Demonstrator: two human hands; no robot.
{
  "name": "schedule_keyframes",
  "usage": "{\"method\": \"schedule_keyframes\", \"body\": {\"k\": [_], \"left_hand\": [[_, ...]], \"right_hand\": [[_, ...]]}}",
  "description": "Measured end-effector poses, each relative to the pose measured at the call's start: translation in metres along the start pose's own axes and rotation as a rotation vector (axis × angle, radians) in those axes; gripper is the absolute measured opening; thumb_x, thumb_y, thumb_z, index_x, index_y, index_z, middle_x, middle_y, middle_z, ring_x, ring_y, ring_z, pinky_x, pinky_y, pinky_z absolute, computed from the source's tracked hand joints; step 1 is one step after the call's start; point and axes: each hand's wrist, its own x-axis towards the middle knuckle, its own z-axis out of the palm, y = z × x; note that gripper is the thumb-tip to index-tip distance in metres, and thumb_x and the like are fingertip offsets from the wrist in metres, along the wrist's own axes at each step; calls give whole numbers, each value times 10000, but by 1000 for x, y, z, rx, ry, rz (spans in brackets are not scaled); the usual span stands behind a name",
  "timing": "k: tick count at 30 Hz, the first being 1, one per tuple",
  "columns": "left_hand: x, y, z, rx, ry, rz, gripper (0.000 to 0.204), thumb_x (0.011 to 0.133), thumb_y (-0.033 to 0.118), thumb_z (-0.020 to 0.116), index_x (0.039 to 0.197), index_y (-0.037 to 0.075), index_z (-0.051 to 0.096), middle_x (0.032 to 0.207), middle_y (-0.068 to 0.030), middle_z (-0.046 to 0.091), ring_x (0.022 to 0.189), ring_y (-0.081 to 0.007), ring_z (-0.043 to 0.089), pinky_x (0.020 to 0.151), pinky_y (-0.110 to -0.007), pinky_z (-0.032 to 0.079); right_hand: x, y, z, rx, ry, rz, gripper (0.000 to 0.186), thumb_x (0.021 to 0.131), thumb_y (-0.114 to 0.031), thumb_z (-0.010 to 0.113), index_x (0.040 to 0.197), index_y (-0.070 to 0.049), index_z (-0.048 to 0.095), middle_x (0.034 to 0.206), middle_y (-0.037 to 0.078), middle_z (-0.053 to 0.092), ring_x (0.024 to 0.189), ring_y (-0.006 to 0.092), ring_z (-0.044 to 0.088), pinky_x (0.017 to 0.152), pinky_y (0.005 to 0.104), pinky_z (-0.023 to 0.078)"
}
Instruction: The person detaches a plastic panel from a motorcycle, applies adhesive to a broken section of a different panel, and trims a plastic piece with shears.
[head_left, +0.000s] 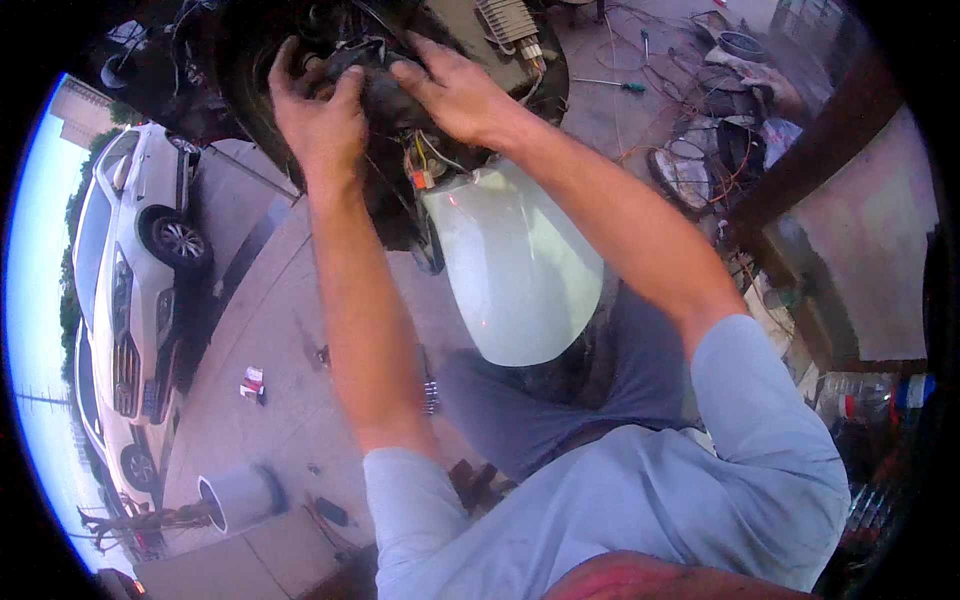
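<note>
Both my hands reach up to a dark part (375,85) inside the open front of a scooter, among wires and an orange connector (422,179). My left hand (315,110) clasps the left side of the dark part, fingers curled over it. My right hand (455,90) presses on its right side, fingers spread across the top. Below them hangs the scooter's pale white front fender (515,270). A ribbed grey block (508,20) sits on the scooter body at the top.
White cars (130,260) stand parked at the left beyond a paved walkway. A grey cylinder (235,495) lies on the ground at lower left, a small red-and-white scrap (252,382) nearby. Tangled wires, screwdrivers (615,85) and parts litter the floor at upper right. Plastic bottles (870,395) sit at the right.
</note>
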Motion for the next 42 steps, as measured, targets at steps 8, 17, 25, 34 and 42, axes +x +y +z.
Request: {"method": "schedule_keyframes", "body": {"k": [8, 17, 25, 34, 42], "left_hand": [[-33, 13, 11, -609, -213, -6, 757, 830, -3, 730, 1463, 49, 318, 1377, -201, 484, 1121, -252, 597, 935, -343, 523], [-83, 4, -2, 512, -94, 82, 621, 736, 310, 837, 1234, 27, 595, 1237, -251, 518, 1163, -404, 543, 992, -448, 452], [-108, -5, 22, 950, 61, 189, 396, 782, 267, 747, 1072, 11, 664, 1193, -266, 511, 1124, -430, 537, 921, -470, 479], [-109, 19, 24, 768, -84, -69, 383, 829, 275, 696, 1066, -26, 695, 1146, -218, 642, 1070, -384, 607, 918, -432, 470], [-181, -19, -19, 107, 358, -312, 446, 945, 294, 642, 1213, -53, 564, 1190, -144, 628, 1073, -235, 595, 924, -356, 460]], "right_hand": [[-28, 11, -50, -297, -1, -113, 663, 764, -301, 794, 1313, -26, 543, 1190, 208, 639, 1114, 355, 615, 965, 412, 477], [7, 12, -51, 64, 48, 144, 455, 812, -171, 667, 1212, 15, 555, 1130, 301, 632, 1104, 466, 579, 913, 471, 498], [4, 1, -34, -299, 147, -174, 513, 751, -319, 777, 1169, -68, 617, 1069, 192, 680, 1018, 384, 642, 908, 467, 511], [-12, -12, -27, -143, 93, -58, 396, 761, -239, 776, 1068, -37, 627, 1043, 178, 673, 941, 372, 657, 825, 431, 531], [-130, 29, -107, -106, 19, -180, 395, 822, -243, 745, 1124, -20, 619, 1014, 168, 643, 957, 374, 638, 817, 445, 531]]}}
